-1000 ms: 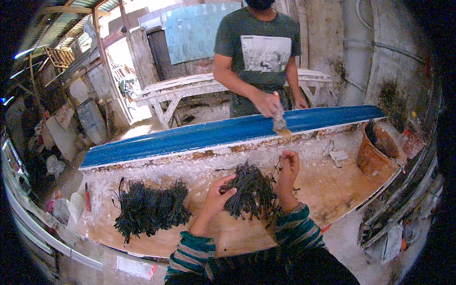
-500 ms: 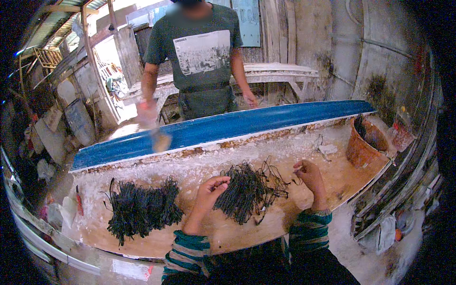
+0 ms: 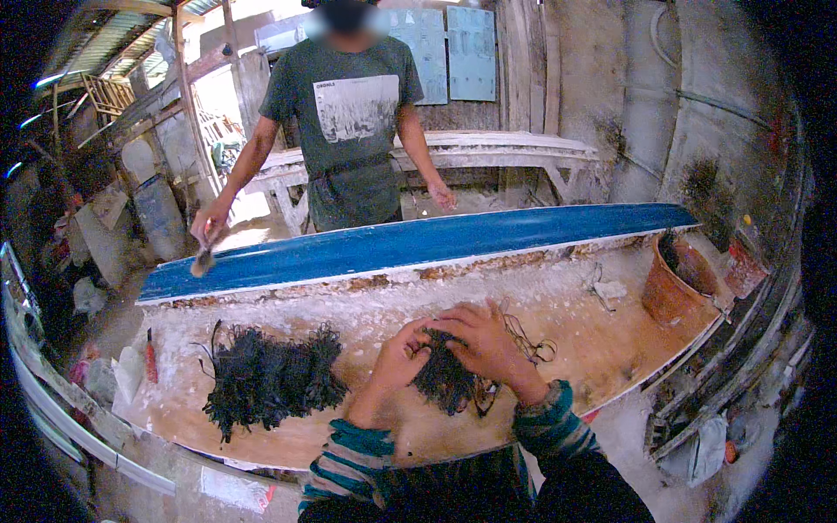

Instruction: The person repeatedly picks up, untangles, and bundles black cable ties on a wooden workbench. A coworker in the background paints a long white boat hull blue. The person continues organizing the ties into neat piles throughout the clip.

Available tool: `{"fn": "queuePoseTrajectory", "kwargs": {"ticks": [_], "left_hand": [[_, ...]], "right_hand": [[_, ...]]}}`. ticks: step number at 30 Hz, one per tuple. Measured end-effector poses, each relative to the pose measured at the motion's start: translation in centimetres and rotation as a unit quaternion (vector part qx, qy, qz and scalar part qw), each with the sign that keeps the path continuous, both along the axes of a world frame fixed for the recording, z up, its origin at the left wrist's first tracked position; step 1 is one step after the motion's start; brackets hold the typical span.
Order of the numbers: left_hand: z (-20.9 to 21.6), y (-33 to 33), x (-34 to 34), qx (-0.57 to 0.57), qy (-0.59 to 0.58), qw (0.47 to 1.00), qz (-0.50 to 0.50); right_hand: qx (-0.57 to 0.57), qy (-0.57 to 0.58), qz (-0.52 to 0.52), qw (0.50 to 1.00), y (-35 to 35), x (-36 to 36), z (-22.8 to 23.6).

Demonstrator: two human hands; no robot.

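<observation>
Head view: both hands, left hand and right hand, curl fingers down onto a dark fibre bundle gripped between them on the worktop; another bundle lies leftward.

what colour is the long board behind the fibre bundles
Blue, with a white lower edge; the long board shows best in the head view.
</observation>
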State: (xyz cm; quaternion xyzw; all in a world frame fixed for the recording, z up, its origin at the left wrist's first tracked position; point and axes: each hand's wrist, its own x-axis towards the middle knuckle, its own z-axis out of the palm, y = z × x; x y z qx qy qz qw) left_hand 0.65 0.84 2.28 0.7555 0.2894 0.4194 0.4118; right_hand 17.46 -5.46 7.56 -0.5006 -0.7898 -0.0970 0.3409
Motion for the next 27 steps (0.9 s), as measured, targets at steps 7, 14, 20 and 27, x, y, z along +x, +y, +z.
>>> {"fn": "queuePoseTrajectory", "kwargs": {"ticks": [7, 14, 20, 27], "left_hand": [[-0.4, 0.6, -0.2, -0.044, -0.066, 0.997, 0.004], [0.4, 0.3, -0.4, -0.162, -0.147, 0.975, 0.037], [0.4, 1.6, -1.4, -0.262, -0.270, 0.925, -0.060], [0.1, 0.2, -0.3, -0.142, -0.103, 0.980, -0.095]], "right_hand": [[-0.040, 0.044, 0.021, 0.998, 3.3, 0.3, -3.9], [-0.024, 0.025, 0.013, 0.999, 3.9, 1.5, -5.6], [0.000, 0.111, -0.100, 0.989, 3.5, 1.6, -4.8], [-0.003, 0.116, -0.094, 0.989, 3.3, 0.9, -4.6]]}}
